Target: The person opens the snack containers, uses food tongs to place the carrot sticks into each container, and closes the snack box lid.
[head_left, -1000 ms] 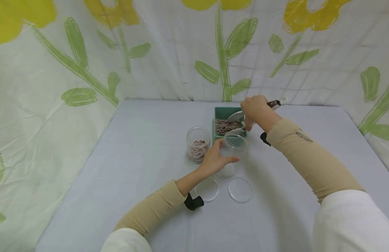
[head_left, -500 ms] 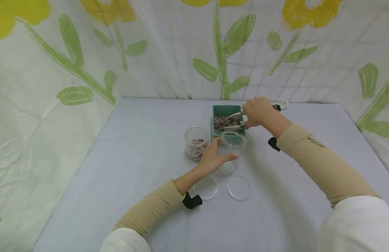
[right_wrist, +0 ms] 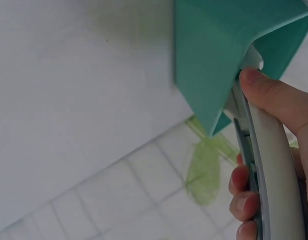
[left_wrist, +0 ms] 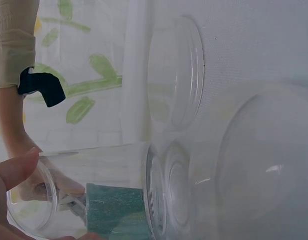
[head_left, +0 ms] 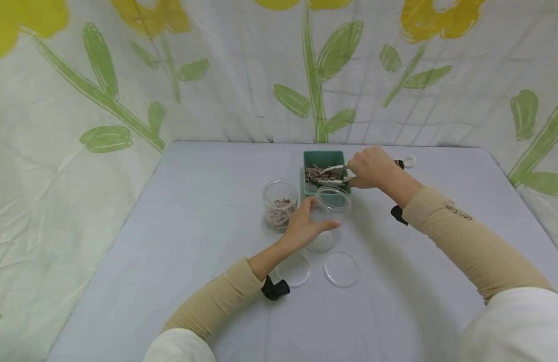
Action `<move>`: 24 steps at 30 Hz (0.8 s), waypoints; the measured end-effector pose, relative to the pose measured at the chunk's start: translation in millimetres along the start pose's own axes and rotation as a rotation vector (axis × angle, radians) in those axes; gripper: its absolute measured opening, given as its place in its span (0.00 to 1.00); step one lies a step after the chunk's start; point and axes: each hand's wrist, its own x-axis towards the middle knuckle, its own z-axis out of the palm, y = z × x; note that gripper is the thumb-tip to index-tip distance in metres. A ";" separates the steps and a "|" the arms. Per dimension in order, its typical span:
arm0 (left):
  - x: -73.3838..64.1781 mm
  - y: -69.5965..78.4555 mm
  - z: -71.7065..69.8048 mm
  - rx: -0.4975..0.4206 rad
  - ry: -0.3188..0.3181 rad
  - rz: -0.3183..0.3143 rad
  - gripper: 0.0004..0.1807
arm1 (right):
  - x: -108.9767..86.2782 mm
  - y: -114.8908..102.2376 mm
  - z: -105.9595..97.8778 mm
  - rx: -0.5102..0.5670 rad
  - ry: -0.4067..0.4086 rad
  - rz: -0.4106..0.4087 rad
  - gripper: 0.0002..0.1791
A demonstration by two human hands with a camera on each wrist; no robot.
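My left hand [head_left: 301, 229] holds a clear plastic jar [left_wrist: 114, 162], thumb and fingers round it near the rim; no contents show in it. My right hand [head_left: 373, 167] grips a pair of tongs [right_wrist: 278, 175] with pale handle sides. Their white tips reach into a green rectangular box [head_left: 323, 158] at the back of the table, among brown strip-like pieces [head_left: 321, 174]. In the right wrist view the box wall hides most of the tips. Left of the held jar stands a second clear jar [head_left: 280, 201], partly filled with similar brown pieces.
Two clear round lids, a left lid [head_left: 293, 269] and a right lid [head_left: 341, 270], lie on the pale table [head_left: 206, 201] in front of the jars. A flower-printed curtain [head_left: 243, 75] hangs behind the table's back edge.
My right hand has moved slightly right and lower, with the tongs lying flatter. The tong tips are closer together among the brown pieces. My left hand stays on the jar.
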 end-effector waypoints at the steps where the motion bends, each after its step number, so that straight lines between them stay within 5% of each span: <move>1: 0.1 -0.2 0.2 -0.003 0.002 0.001 0.44 | 0.1 1.5 0.0 0.016 -0.014 0.004 0.20; 8: -0.4 0.0 2.3 0.008 0.017 0.012 0.45 | -3.3 16.2 -5.5 0.158 -0.102 0.089 0.23; 18: 2.2 -2.9 6.1 -0.034 0.034 0.037 0.44 | -26.7 30.8 -2.3 0.267 -0.023 0.127 0.25; 24: 5.1 -2.1 9.0 -0.023 0.026 0.027 0.46 | -39.3 37.8 -1.3 0.420 -0.053 0.221 0.38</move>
